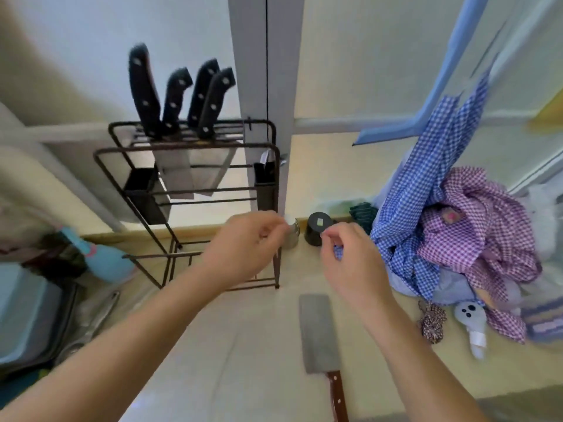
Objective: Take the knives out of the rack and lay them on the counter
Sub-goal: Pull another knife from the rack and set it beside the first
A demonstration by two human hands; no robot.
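A dark wire knife rack (122, 159) stands on the pale counter (231, 354) against the wall. Several black-handled knives (179, 100) stick up from its top slots, their wide blades (195, 172) hanging inside. A cleaver (320, 333) with a brown handle lies flat on the counter in front, blade pointing away from me. My left hand (243, 248) hovers in front of the rack's lower right corner, fingers loosely curled, holding nothing. My right hand (350, 257) is beside it, above the cleaver, fingers also curled and empty.
A black cup (316, 228) and a small metal container (292, 236) stand at the wall behind my hands. A heap of checked blue and purple cloth (451, 233) fills the right side. A sink (27, 312) and a blue bottle (103, 260) are on the left.
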